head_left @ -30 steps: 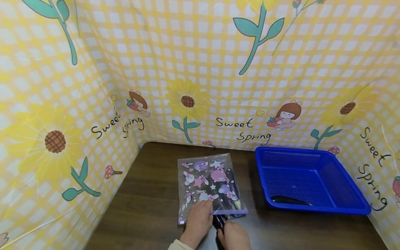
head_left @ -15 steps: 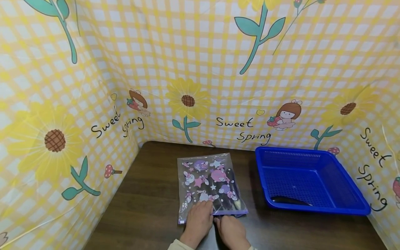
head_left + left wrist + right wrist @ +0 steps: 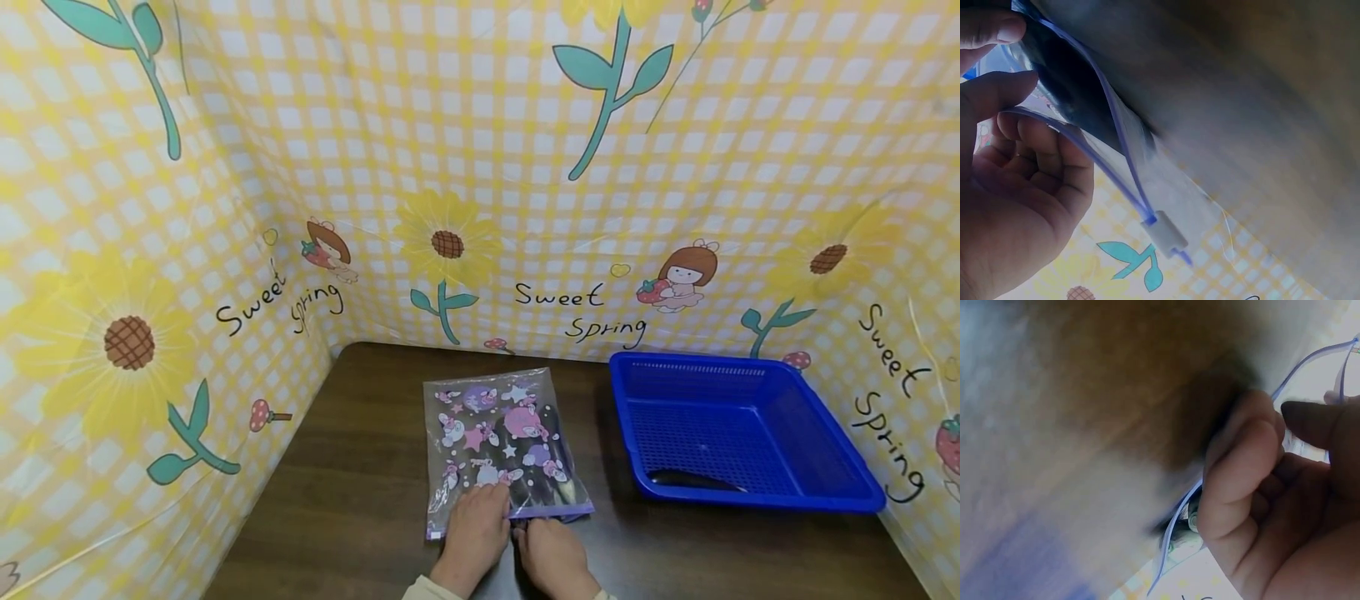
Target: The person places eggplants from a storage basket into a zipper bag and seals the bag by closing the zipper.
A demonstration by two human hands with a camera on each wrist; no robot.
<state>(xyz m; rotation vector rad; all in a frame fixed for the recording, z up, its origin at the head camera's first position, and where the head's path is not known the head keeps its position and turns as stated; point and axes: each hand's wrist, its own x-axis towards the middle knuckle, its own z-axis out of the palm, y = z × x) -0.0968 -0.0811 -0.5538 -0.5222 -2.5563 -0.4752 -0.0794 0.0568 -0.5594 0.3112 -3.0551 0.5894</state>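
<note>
Plastic bag (image 3: pixel 472 437), printed, lying on brown table (image 3: pixel 322 475), purple edge (image 3: pixel 558 510) nearest the person, dark contents (image 3: pixel 1075 81) inside. Left hand (image 3: pixel 474 527) pinches its lip; right hand (image 3: pixel 555 554) curled at the mouth, can't tell if gripping anything. Blue basket (image 3: pixel 795 500) at right, dark item (image 3: pixel 693 480) inside.

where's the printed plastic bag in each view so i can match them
Head: bag, lower centre, left of the blue basket.
Left wrist: its open mouth, upper left to centre.
Right wrist: lower centre to upper right, partly behind the right hand.
Shared landmark: the purple zip edge.
</note>
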